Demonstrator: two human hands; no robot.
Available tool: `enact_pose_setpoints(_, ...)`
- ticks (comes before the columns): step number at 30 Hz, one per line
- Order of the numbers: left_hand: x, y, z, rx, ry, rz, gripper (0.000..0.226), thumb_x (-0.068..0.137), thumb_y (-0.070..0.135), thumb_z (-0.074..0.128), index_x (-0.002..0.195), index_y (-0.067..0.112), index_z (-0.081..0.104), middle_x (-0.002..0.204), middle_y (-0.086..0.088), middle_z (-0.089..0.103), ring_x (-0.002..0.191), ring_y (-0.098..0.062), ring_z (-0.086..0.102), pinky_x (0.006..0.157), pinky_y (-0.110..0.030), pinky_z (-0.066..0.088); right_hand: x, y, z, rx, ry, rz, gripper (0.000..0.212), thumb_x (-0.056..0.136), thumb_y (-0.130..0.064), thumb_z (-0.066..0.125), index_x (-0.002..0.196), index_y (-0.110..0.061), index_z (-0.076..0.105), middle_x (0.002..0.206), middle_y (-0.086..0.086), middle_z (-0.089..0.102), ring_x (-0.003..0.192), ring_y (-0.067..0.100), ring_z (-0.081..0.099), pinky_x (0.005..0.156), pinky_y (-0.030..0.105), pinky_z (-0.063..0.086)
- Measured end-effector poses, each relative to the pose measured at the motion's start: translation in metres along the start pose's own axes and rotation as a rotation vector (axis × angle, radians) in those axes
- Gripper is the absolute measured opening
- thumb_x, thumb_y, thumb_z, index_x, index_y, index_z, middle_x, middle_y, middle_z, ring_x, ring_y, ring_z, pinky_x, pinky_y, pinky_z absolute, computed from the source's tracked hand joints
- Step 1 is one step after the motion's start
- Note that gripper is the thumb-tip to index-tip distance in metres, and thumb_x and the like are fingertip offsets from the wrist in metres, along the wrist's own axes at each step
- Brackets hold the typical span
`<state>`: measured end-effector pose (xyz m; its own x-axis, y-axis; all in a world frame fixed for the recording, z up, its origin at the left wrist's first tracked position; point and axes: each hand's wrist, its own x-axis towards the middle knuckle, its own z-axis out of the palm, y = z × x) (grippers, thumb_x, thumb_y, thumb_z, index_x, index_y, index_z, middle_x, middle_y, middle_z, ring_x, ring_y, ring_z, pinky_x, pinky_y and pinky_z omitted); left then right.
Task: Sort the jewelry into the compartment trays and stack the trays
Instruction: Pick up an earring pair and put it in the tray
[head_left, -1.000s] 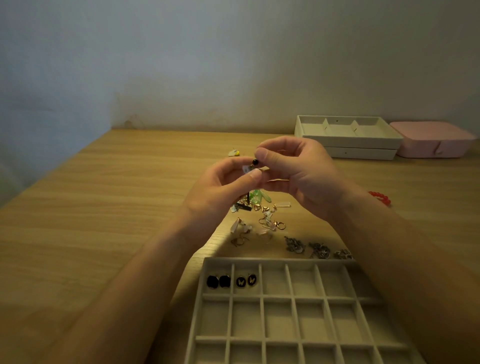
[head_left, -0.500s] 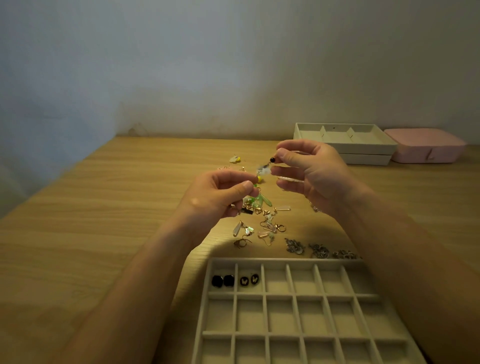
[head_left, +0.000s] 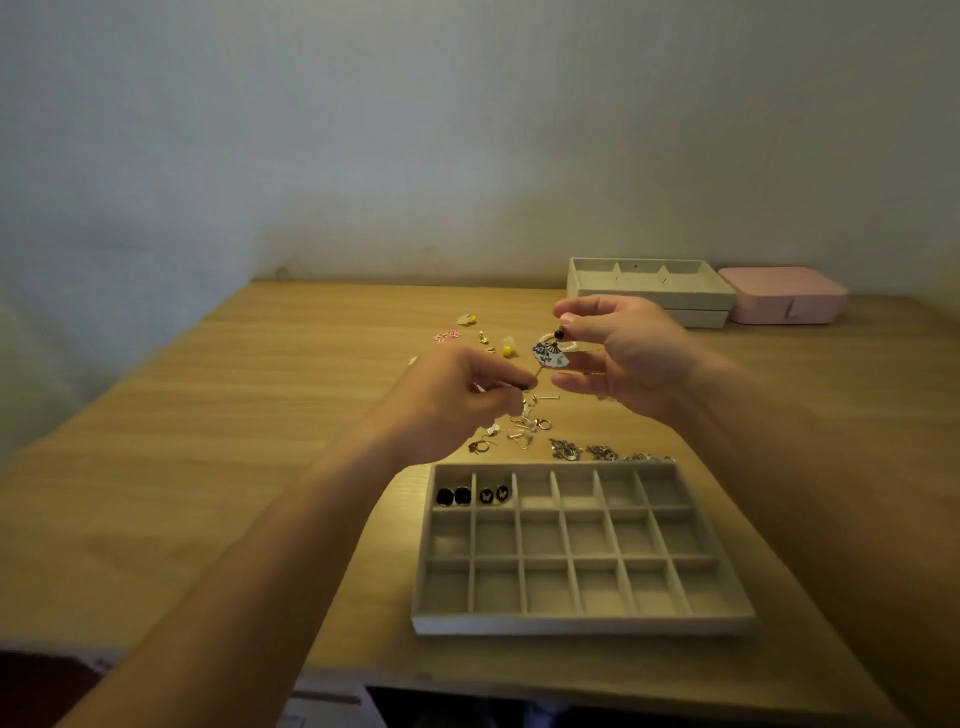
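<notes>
Table: light wooden table (head_left: 249, 467) that bears everything.
Grid tray: grey felt-lined compartment tray (head_left: 582, 625) at 6 o'clock, nearest the person. Its far-left cell holds two black oval studs (head_left: 453, 496), and the next cell holds two dark butterfly studs (head_left: 493, 493).
Spare trays: two stacked grey trays (head_left: 649, 300) at 1 o'clock, with a pink lidded box (head_left: 784, 301) just beside them.
Right hand (head_left: 634, 358): thumb and forefinger pinch the earring's black bead, and the other fingers curl loosely beneath.
Left hand (head_left: 457, 405): fingers curled in, with the tips seemingly pinching the thin gilt stem (too small to be sure).
Loose pile: gold hooks and silver charms (head_left: 527, 426) lie at 12 o'clock of the grid tray.
Earring: white-and-blue fan earring (head_left: 550, 356) is held in the air between both hands. Its long axis runs from the bead at 1 o'clock to the stem at 7 o'clock.
Coming move: the third far-row cell lies at 6 o'clock from the earring. The right hand has the firmer hold, so it probably carries the earring down.
</notes>
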<state>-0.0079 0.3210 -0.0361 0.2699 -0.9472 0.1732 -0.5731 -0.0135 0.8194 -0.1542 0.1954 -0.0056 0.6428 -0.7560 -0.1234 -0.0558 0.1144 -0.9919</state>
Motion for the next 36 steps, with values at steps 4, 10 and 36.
enact_pose_setpoints(4, -0.016, 0.0, 0.011, 0.133, -0.036, 0.01, 0.025, 0.092, 0.011, 0.069, 0.116, 0.018, 0.074, 0.079, 0.014, 0.071, 0.057, 0.008, 0.055, 0.056, -0.008, 0.041, -0.011, 0.016, 0.003, -0.043, 0.054, 0.016, 0.015, 0.104, -0.009, 0.055, 0.116, -0.009, 0.064, 0.112, 0.016, 0.067, 0.085, 0.027, 0.072, 0.056, 0.032, 0.06)
enact_pose_setpoints(10, -0.023, -0.004, 0.03, 0.3, -0.043, 0.019, 0.01, 0.088, 0.015, 0.073, 0.093, 0.022, 0.076, 0.082, 0.007, 0.075, 0.078, -0.008, 0.069, 0.077, -0.035, 0.057, -0.018, 0.039, 0.0, -0.216, 0.075, 0.004, 0.01, 0.102, -0.011, 0.06, 0.11, -0.009, 0.065, 0.107, 0.013, 0.066, 0.079, 0.025, 0.072, 0.062, 0.037, 0.063)
enact_pose_setpoints(36, -0.014, -0.025, 0.024, 0.332, 0.024, -0.018, 0.007, 0.084, 0.033, 0.078, 0.088, 0.029, 0.078, 0.081, 0.009, 0.068, 0.077, -0.003, 0.061, 0.068, -0.025, 0.048, -0.017, 0.062, -0.001, -0.564, -0.047, -0.162, 0.006, 0.098, -0.014, 0.065, 0.097, -0.019, 0.068, 0.099, 0.003, 0.068, 0.083, 0.015, 0.069, 0.06, 0.025, 0.059)
